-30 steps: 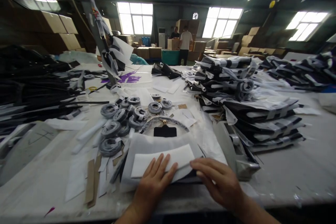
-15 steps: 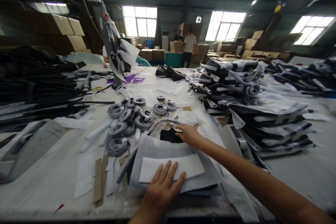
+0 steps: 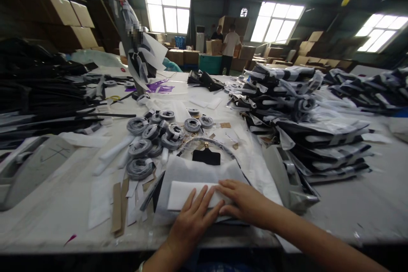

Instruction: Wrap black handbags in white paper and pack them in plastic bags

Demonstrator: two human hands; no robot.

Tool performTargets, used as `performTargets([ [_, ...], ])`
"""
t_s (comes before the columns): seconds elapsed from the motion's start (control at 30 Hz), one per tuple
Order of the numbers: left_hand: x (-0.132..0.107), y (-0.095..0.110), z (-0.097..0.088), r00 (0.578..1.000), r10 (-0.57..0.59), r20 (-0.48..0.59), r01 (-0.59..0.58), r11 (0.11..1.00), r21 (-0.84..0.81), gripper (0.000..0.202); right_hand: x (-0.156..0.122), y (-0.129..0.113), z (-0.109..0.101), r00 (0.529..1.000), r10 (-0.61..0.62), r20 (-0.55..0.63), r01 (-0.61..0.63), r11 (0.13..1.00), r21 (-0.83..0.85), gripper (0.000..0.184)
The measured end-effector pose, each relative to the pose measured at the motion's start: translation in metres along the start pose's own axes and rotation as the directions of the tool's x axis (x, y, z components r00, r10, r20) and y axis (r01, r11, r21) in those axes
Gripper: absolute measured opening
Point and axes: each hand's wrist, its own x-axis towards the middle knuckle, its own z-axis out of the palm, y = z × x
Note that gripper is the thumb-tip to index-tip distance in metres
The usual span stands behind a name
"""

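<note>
My left hand (image 3: 190, 221) lies flat with fingers spread on a white foam pad (image 3: 183, 193). The pad rests on a grey wrapped bag (image 3: 197, 174) at the table's near edge. My right hand (image 3: 239, 200) presses on the pad's right end, fingers together and bent, touching the left fingertips. Just beyond the bag lies a black tag with a gold clasp (image 3: 206, 156) on a curved grey strap (image 3: 207, 141).
Several grey coiled straps (image 3: 149, 140) lie left of the bag, with cardboard strips (image 3: 117, 206) nearer. Stacked wrapped black bags (image 3: 312, 123) fill the right; black flat pieces (image 3: 41, 102) pile at left. Two people (image 3: 228, 46) stand far back among cartons.
My right hand drew back from the black tag to the white pad beside my left hand. The left hand stayed on the pad.
</note>
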Motion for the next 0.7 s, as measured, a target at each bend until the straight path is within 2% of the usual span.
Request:
performTargets([
  [0.23, -0.001, 0.001, -0.007, 0.999, -0.006, 0.037, 0.005, 1.000, 0.014, 0.054, 0.025, -0.004, -0.025, 0.977, -0.150, 0.151, 0.173, 0.973, -0.152, 0.036],
  [0.33, -0.002, 0.001, -0.006, 0.999, -0.015, 0.029, 0.015, 1.000, 0.019, 0.057, 0.029, -0.007, -0.032, 0.978, -0.135, 0.159, 0.179, 0.935, -0.307, 0.023],
  [0.4, -0.002, 0.002, -0.006, 1.000, -0.015, 0.005, 0.015, 1.000, 0.010, 0.056, 0.033, -0.001, -0.043, 0.992, -0.080, 0.101, 0.112, 0.921, -0.374, 0.018],
  [0.5, -0.002, 0.002, -0.005, 1.000, -0.028, -0.015, 0.027, 1.000, -0.011, 0.050, 0.042, 0.020, -0.069, 0.996, 0.036, -0.079, -0.065, 0.908, -0.414, 0.028],
  [0.6, -0.002, -0.001, -0.002, 1.000, -0.009, 0.013, 0.009, 1.000, -0.014, 0.049, 0.045, 0.037, -0.088, 0.940, 0.136, -0.313, -0.267, 0.866, -0.424, 0.046],
  [0.63, -0.003, -0.001, 0.001, 1.000, 0.001, 0.021, -0.001, 1.000, -0.010, 0.050, 0.044, 0.038, -0.087, 0.920, 0.114, -0.375, -0.274, 0.871, -0.407, 0.049],
  [0.7, -0.005, -0.003, 0.006, 0.999, 0.009, 0.036, -0.008, 1.000, -0.003, 0.052, 0.038, 0.031, -0.073, 0.917, -0.009, -0.399, -0.142, 0.927, -0.347, 0.053],
])
